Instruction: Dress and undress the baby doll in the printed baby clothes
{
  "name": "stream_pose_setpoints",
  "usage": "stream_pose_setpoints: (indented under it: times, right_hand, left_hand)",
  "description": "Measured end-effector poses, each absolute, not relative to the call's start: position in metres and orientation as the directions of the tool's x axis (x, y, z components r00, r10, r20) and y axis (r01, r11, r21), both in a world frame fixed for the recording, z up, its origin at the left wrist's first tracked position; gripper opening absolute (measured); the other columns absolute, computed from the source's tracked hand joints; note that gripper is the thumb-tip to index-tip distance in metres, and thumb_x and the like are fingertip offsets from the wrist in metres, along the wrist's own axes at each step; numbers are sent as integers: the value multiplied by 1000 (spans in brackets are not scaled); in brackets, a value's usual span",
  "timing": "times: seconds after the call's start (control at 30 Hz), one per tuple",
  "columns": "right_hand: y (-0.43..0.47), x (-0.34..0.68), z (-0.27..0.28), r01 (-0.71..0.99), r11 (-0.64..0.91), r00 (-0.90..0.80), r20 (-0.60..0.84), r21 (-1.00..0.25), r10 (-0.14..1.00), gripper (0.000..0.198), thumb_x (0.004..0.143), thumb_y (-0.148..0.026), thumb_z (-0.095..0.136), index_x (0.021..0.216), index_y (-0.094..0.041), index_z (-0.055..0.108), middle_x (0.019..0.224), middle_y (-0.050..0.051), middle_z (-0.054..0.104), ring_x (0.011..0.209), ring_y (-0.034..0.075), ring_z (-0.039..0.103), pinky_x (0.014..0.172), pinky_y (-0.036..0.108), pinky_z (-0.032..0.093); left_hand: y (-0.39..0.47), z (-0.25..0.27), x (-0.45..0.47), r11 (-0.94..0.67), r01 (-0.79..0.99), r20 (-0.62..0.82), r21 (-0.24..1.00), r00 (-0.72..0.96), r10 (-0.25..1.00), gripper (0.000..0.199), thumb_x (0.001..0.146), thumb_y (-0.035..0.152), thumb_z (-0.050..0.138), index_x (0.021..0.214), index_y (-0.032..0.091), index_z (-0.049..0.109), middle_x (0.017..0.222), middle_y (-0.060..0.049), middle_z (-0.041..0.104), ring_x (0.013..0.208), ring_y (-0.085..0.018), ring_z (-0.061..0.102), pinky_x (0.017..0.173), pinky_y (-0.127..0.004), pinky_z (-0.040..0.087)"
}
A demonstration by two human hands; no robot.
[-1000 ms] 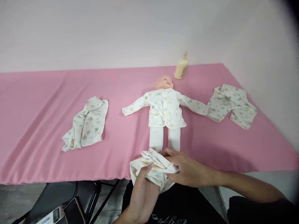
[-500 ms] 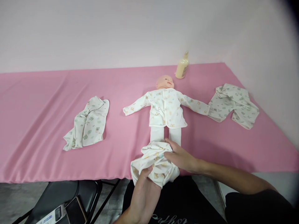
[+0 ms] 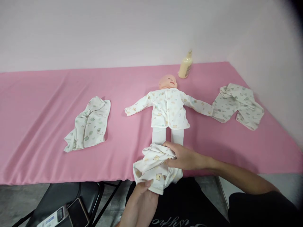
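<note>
A baby doll (image 3: 167, 82) lies on its back in a printed long-sleeved top (image 3: 169, 110), arms spread. Bunched around its lower legs at the table's front edge are printed baby pants (image 3: 155, 167). My right hand (image 3: 184, 156) pinches the waist end of the pants, with the fingers partly hidden by the cloth. At the pants' lower end, my left hand (image 3: 143, 198) has its thumb on the fabric; its other fingers are hidden under the cloth. White cloth (image 3: 159, 135) covers the doll's upper legs.
Left on the pink tablecloth (image 3: 47, 116) lies a printed baby garment (image 3: 90, 126); another printed garment (image 3: 239, 107) touches the doll's sleeve at right. A pump bottle (image 3: 186, 66) stands behind the head. Below, a black chair (image 3: 63, 189) holds a phone (image 3: 78, 212) and a white device (image 3: 53, 217).
My left hand has moved down toward me along the pants, whose lower end looks more stretched out. My right hand has shifted slightly on the waist end.
</note>
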State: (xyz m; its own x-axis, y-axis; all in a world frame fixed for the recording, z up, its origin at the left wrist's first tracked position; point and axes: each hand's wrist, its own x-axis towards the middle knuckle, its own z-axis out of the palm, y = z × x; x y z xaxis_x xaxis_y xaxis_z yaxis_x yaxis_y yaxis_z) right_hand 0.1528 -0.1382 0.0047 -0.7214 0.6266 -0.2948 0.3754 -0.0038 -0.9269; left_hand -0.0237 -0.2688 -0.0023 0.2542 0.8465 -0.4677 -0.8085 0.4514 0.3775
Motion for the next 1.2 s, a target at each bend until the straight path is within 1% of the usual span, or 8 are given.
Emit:
stream_pose_setpoints:
  times: [0.13, 0.23, 0.43, 0.53, 0.63, 0.87, 1.03, 1.2]
  right_hand:
    - [-138, 153, -3, 419, 1, -605, -279, -908, 746, 38, 77, -11, 53, 114, -20, 58, 107, 4, 67, 94, 19, 63, 79, 31, 49]
    - [-137, 153, -9, 426, 24, -568, -247, -904, 785, 32, 78, -11, 52, 108, -19, 58, 104, 4, 67, 92, 19, 62, 79, 32, 48]
    - [-136, 152, -16, 475, 174, -553, -139, -862, 821, 33, 81, -12, 53, 112, -21, 58, 112, 5, 63, 104, 20, 58, 88, 35, 47]
    - [-140, 152, -14, 476, 178, -547, -131, -861, 827, 38, 82, -17, 58, 120, -21, 55, 117, 6, 62, 107, 20, 59, 90, 36, 47]
    - [-149, 161, -13, 459, 151, -527, -132, -875, 839, 46, 85, -25, 61, 130, -22, 50, 124, 8, 61, 111, 22, 58, 94, 39, 47]
    - [-176, 203, -4, 350, 32, -563, -183, -936, 806, 67, 85, -34, 67, 146, -27, 39, 124, 6, 63, 111, 22, 61, 96, 40, 50]
    - [-191, 212, -9, 368, 34, -579, -200, -929, 791, 67, 81, -34, 73, 142, -29, 46, 135, 6, 57, 122, 24, 55, 106, 44, 44]
    - [-229, 202, -25, 527, 10, -156, -85, -850, 984, 38, 88, -38, 65, 121, -24, 56, 120, 9, 60, 109, 24, 58, 96, 43, 48]
  left_hand:
    - [-281, -1, -41, 581, -660, -409, 476, 419, 811, 53, 89, 24, 55, 142, 26, 51, 153, -4, 41, 149, -24, 26, 127, -43, 11]
    - [-290, 4, -60, 617, -475, -414, 627, 468, 781, 53, 90, 36, 59, 142, 32, 50, 154, -5, 40, 145, -26, 33, 123, -45, 24]
    - [-281, 0, -76, 310, 279, -356, 909, 129, 926, 29, 91, 37, 59, 118, 28, 65, 120, -6, 65, 104, -18, 65, 94, -33, 54]
    - [-257, -4, -63, -25, 551, -32, 834, 92, 995, 50, 86, 31, 65, 135, 34, 53, 138, -5, 53, 124, -22, 54, 104, -37, 48]
    - [-224, -1, -42, -313, 608, 129, 730, 327, 936, 69, 87, 29, 64, 150, 35, 36, 151, -7, 41, 140, -29, 37, 114, -47, 34]
    - [-172, 1, -28, -555, 679, -12, 480, 638, 770, 53, 93, 17, 41, 146, 21, 41, 115, -14, 56, 109, -31, 47, 98, -53, 34]
    - [-167, -12, -32, -690, 695, -9, 205, 706, 708, 31, 83, 6, 45, 110, 15, 58, 105, -12, 53, 95, -26, 44, 83, -41, 40]
    - [-164, -23, -29, -711, 694, 106, 112, 703, 703, 25, 85, 9, 48, 109, 12, 56, 108, -13, 54, 99, -26, 45, 85, -41, 39]
